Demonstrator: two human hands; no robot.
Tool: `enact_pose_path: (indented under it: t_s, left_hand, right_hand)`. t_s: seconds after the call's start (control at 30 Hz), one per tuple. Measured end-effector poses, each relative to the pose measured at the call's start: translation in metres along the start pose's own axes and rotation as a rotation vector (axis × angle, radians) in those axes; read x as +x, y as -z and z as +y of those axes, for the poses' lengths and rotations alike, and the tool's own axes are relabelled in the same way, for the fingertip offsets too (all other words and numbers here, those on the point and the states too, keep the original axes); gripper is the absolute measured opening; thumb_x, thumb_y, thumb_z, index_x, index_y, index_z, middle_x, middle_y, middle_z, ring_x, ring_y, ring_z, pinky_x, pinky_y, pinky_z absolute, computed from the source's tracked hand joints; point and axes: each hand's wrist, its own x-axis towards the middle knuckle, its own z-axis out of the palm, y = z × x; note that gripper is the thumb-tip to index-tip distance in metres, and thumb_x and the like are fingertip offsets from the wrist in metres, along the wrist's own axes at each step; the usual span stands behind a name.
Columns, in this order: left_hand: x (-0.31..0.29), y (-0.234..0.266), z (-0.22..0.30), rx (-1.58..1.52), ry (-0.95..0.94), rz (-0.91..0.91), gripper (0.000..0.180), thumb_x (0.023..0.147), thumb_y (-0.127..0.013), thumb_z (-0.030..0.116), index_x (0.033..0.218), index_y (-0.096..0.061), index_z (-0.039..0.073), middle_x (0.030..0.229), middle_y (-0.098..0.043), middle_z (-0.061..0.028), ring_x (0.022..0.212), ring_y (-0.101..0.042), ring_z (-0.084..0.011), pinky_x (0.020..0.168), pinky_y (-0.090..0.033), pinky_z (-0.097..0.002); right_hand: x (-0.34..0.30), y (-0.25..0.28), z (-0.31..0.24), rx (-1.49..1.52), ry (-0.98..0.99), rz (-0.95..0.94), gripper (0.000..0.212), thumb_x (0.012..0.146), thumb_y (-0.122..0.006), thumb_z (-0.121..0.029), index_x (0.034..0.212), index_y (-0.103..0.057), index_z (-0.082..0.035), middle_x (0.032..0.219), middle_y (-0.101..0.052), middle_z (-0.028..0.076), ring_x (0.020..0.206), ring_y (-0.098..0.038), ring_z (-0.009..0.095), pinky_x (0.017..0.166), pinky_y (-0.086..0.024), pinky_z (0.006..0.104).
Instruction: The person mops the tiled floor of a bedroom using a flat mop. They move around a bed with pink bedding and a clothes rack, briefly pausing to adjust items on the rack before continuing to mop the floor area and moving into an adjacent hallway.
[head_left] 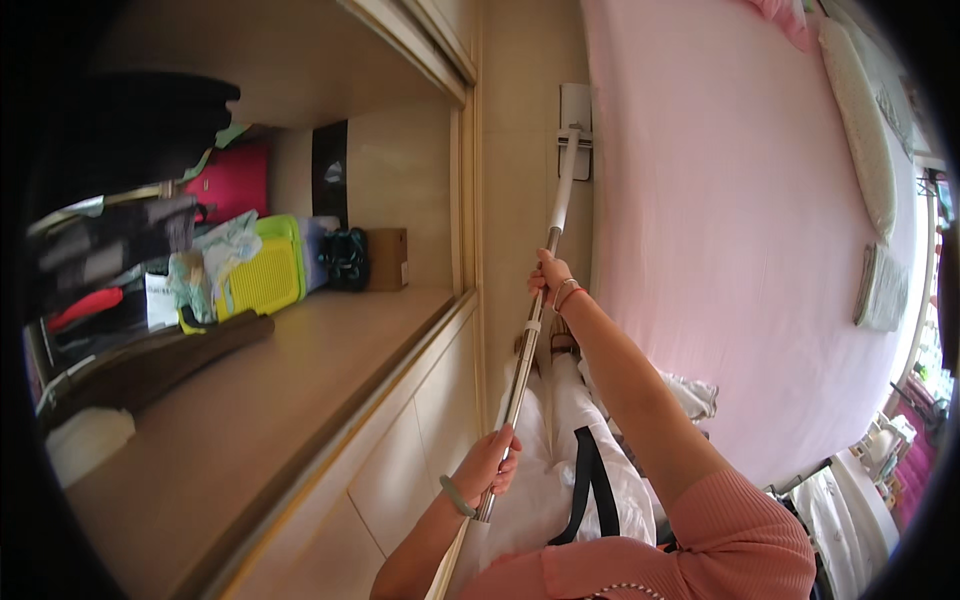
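I hold a flat mop with both hands. Its metal pole [523, 362] slants from low in front of my body up to a white neck and a flat, pale head [574, 105] on the floor at the far end. My left hand [489, 461], with a green bangle at the wrist, is wrapped round the lower end of the pole. Farther up, my right hand [549, 276] grips the pole near the white section; a bracelet and a red cord circle that wrist. The mop head lies flat, close alongside the bed [720, 250].
A narrow strip of beige floor [515, 130] runs between the bed and an open wardrobe [400, 320]. On its shelf stand a yellow-green basket [265, 275], a cardboard box [387, 258] and hanging clothes [130, 240]. A pillow [862, 130] and folded grey cloth [881, 288] lie on the bed.
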Motion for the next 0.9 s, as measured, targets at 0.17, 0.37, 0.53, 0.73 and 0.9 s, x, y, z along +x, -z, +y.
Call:
enact_pose_path:
  t_s: [0.17,0.37,0.53,0.73,0.9]
  left_hand:
    - [0.014,-0.013,0.085,-0.026,-0.035,-0.056,0.037,0.092,-0.038,0.044,0.086,-0.043,0.009,0.056,-0.035,0.0043,0.037,-0.027,-0.0039,0.034,-0.024,-0.019]
    - [0.019,-0.022,0.184,-0.055,-0.019,-0.074,0.036,0.093,-0.038,0.043,0.085,-0.044,0.008,0.056,-0.035,0.0039,0.037,-0.027,-0.0035,0.033,-0.024,-0.0188]
    - [0.022,-0.04,0.255,-0.062,-0.015,-0.072,0.036,0.093,-0.038,0.042,0.085,-0.044,0.008,0.056,-0.035,0.0036,0.037,-0.027,-0.0036,0.033,-0.024,-0.0187]
    - [0.036,-0.068,0.33,-0.104,-0.025,-0.068,0.035,0.093,-0.039,0.043,0.085,-0.044,0.008,0.056,-0.035,0.004,0.037,-0.027,-0.0035,0.033,-0.023,-0.0185]
    - [0.059,-0.104,0.418,-0.089,-0.093,-0.064,0.036,0.093,-0.038,0.043,0.085,-0.045,0.009,0.056,-0.035,0.0044,0.038,-0.028,-0.0032,0.033,-0.023,-0.0189]
  right_hand:
    - [0.021,-0.042,-0.08,0.04,0.01,0.004,0.03,0.086,-0.046,-0.028,0.066,-0.032,-0.011,0.047,-0.028,-0.001,0.034,-0.031,0.012,0.033,-0.035,0.0329]
    - [0.041,-0.102,-0.163,-0.025,0.059,0.048,0.027,0.085,-0.045,-0.027,0.07,-0.034,-0.009,0.051,-0.033,0.003,0.035,-0.035,0.015,0.033,-0.036,0.0334]
    - [0.064,-0.134,-0.222,-0.024,0.092,0.039,0.026,0.085,-0.045,-0.026,0.07,-0.034,-0.007,0.051,-0.033,0.004,0.035,-0.035,0.016,0.032,-0.036,0.0349]
    - [0.093,-0.169,-0.3,-0.098,0.121,0.056,0.026,0.085,-0.042,-0.025,0.073,-0.038,-0.003,0.05,-0.038,0.007,0.035,-0.039,0.019,0.032,-0.038,0.037]
    - [0.118,-0.21,-0.391,-0.196,0.195,0.049,0.028,0.085,-0.041,-0.025,0.073,-0.041,0.0,0.049,-0.041,0.009,0.035,-0.043,0.021,0.032,-0.04,0.0379]
